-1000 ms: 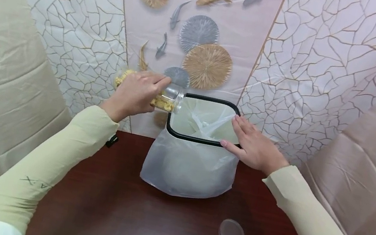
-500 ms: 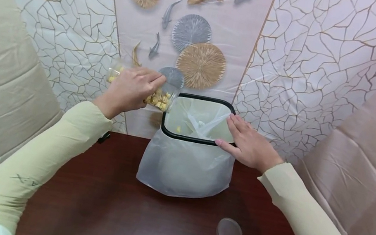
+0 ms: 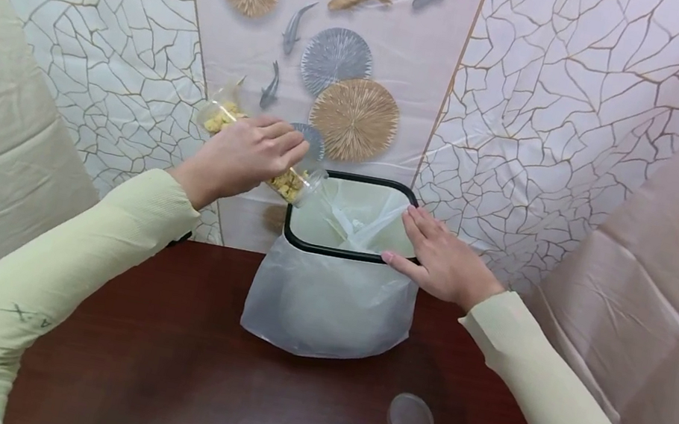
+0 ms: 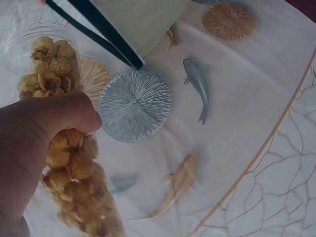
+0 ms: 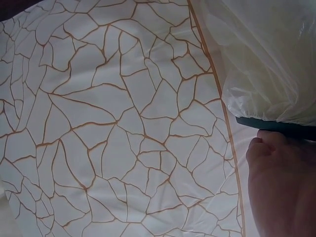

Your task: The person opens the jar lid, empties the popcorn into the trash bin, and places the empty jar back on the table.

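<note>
My left hand (image 3: 247, 156) grips a clear jar (image 3: 310, 186) of popcorn, also seen in the left wrist view with popcorn (image 4: 74, 163) along its length. The jar tilts with its uncapped mouth lowest, at the left rim of a bin (image 3: 338, 252). That bin has a black rim and a white plastic bag (image 3: 329, 309) over its outside. Inside it, a translucent fold of bag crosses the opening; a faint yellowish streak shows near the left. My right hand (image 3: 447, 260) rests on the bin's right rim, fingers extended and thumb at the near corner.
A clear round lid (image 3: 410, 419) lies on the dark red-brown table (image 3: 201, 377), in front of the bin to the right. Patterned cloth (image 3: 355, 120) hangs behind the bin. Beige cloth (image 3: 656, 313) hangs at both sides.
The jar's base has risen, so the jar slopes more steeply toward the bin. A yellow piece showed inside the bin half a second ago. My right hand keeps its place on the rim.
</note>
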### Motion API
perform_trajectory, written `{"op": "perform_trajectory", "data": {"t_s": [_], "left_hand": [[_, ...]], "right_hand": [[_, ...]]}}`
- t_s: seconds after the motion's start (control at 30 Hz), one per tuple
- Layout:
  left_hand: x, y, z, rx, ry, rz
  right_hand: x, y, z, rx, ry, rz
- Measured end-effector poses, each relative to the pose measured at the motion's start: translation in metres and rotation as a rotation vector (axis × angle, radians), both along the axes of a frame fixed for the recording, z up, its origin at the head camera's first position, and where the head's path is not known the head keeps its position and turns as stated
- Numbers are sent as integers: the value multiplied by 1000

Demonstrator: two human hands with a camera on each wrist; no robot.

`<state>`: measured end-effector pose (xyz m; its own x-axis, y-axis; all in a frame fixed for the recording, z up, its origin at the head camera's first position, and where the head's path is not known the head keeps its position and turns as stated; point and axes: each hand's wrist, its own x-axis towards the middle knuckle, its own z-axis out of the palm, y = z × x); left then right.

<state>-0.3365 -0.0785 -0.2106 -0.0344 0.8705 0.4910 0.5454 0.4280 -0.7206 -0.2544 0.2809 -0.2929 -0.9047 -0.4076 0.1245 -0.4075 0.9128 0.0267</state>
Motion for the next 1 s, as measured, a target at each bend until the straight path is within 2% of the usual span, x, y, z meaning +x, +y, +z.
{"op": "perform_trajectory", "data": {"t_s": [0.13,0.3,0.53,0.7,0.77,0.83,0.9,1.0], "left_hand": [[1,7,3,-89,99,19],[1,13,2,-166,202,23],[1,21,3,-214,297,-20],[3,26,5,-235,352,-22],[5,27,5,-224,330,-13],[7,26,3,-180,250,-6],[9,25,-1,-99,116,-6],[11,21,-10,75,-127,-20]], "right_hand": [[0,-1,0,-4,1,-1],[0,-3,0,-1,-3,-3],[-1,-4,-1,-3,-6,2],[-1,-3,-1,1,-7,-1],[-1,-2,-1,-6,-7,-3],[-1,-1,-1,-19,-10,-8],[-2,-1,-1,-30,-15,-19],[-2,0,-1,-37,-23,-28]]}}
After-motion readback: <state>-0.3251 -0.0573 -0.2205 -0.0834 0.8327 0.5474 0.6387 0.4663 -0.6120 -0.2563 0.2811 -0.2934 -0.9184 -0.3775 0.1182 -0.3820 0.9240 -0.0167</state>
